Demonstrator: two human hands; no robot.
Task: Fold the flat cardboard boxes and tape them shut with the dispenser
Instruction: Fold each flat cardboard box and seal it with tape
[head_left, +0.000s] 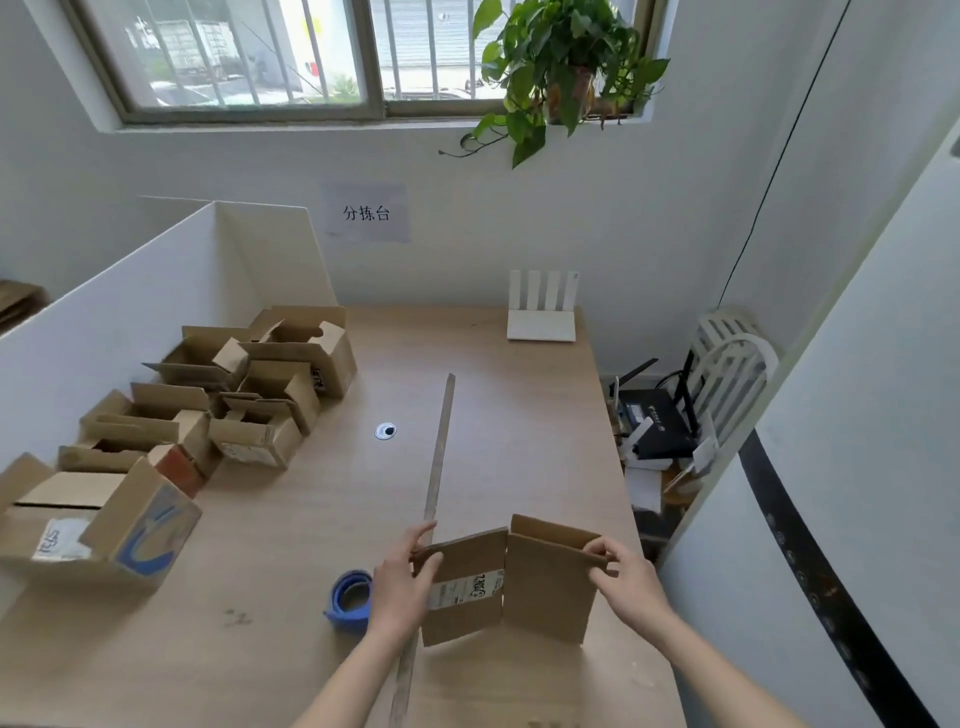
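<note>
A flat brown cardboard box (511, 582) with a white label stands upright above the wooden table (291, 530), near its front right. My left hand (402, 577) grips its left edge, thumb in front and fingers behind. My right hand (626, 579) pinches its upper right corner. A blue tape dispenser (349, 600) lies on the table just left of my left hand.
Several folded open boxes (244, 384) crowd the table's left side along a white partition (119, 322), with a larger box (104, 525) at the front left. A long wooden strip (439, 467) runs down the middle. A white router (543, 306) stands at the back; clutter sits off the right edge.
</note>
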